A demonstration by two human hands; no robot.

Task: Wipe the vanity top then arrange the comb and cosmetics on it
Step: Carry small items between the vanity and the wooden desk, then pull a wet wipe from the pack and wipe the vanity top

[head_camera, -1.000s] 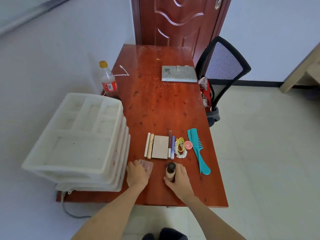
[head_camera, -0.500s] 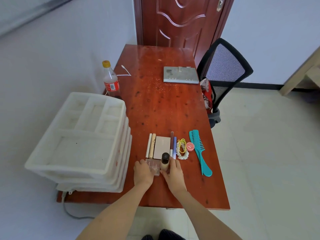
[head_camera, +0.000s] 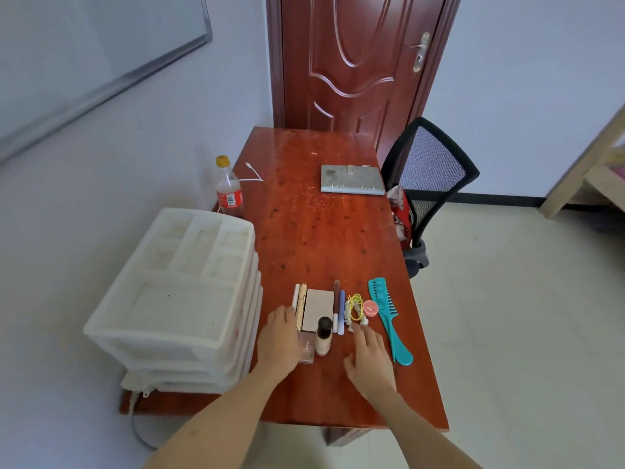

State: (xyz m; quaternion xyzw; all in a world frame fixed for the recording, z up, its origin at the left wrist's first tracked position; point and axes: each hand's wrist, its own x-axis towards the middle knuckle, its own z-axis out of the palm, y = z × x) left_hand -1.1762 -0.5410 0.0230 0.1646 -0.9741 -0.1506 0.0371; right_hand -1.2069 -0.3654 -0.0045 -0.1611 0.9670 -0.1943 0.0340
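On the red wooden vanity top lies a row of cosmetics: two slim tubes, a beige palette, two pencils, hair ties, a small red tin and a teal comb. A foundation bottle with a black cap stands upright in front of the palette. Beside it lies a small pink compact, partly under my left hand, which rests flat on it. My right hand hovers with relaxed fingers to the right of the bottle, holding nothing.
A stack of white plastic drawer trays fills the table's left side. A cola bottle stands behind it, and a grey box lies at the back. A black mesh chair stands at the right; a brown door is behind.
My right hand let go of the foundation bottle and drew back to the right. The bottle now stands alone beside the compact. My left hand stays on the compact. The camera tilted up.
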